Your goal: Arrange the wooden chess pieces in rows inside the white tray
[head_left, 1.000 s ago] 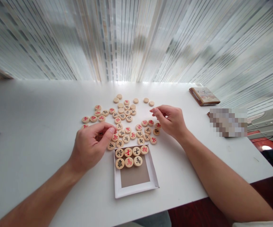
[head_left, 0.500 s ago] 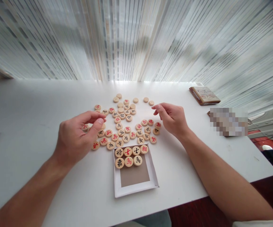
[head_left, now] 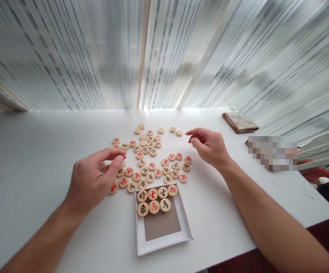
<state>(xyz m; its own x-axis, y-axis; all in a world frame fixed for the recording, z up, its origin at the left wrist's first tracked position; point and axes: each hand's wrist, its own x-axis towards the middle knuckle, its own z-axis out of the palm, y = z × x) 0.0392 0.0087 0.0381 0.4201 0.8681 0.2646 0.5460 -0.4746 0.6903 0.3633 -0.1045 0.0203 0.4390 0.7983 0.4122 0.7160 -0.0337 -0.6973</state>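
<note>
My left hand (head_left: 93, 178) hovers at the left side of a spread of xiangqi pieces, thumb and fingertips curved with a small gap, no piece visible between them. It covers some pieces at the left edge. My right hand (head_left: 208, 146) is beyond the right side, fingers loosely bent and holding nothing, its fingertips near a blank-side-up piece (head_left: 179, 133). Round wooden pieces with red or black characters, such as a red one (head_left: 183, 178), lie scattered between the hands. Nearer me, a shallow white box (head_left: 167, 236) holds two rows of pieces, including a black horse (head_left: 165, 205).
All this rests on a white table (head_left: 39, 151). Toward the back right lies a brown-edged box (head_left: 240, 122), with a partly blurred-out item (head_left: 271, 153) nearer. A striped sheer curtain (head_left: 110, 57) hangs behind the table.
The camera view has tilted up, so the table, pieces and box appear lower. Both hands keep nearly the same pose beside the pieces. The rows in the box look the same.
</note>
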